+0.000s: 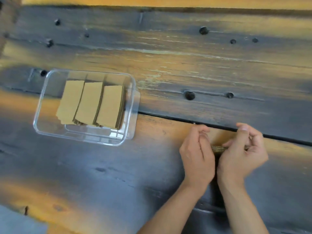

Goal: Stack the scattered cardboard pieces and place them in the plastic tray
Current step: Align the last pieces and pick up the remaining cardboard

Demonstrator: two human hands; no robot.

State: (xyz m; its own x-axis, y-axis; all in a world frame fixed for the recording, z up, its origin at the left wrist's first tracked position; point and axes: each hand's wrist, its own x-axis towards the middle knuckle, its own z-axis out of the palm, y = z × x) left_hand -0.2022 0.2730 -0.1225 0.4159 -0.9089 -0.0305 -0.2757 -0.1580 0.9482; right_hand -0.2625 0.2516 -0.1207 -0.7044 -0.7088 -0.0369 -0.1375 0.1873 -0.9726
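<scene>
Both hands are gripping a small stack of cardboard pieces [219,148] on the wooden table [185,65], right of the clear plastic tray [40,105]; the left hand [196,153] is curling its fingers round the stack's left end; the right hand [241,152] is pinching the right end, thumb on top; three cardboard stacks [91,103] are lying side by side inside the tray.
</scene>
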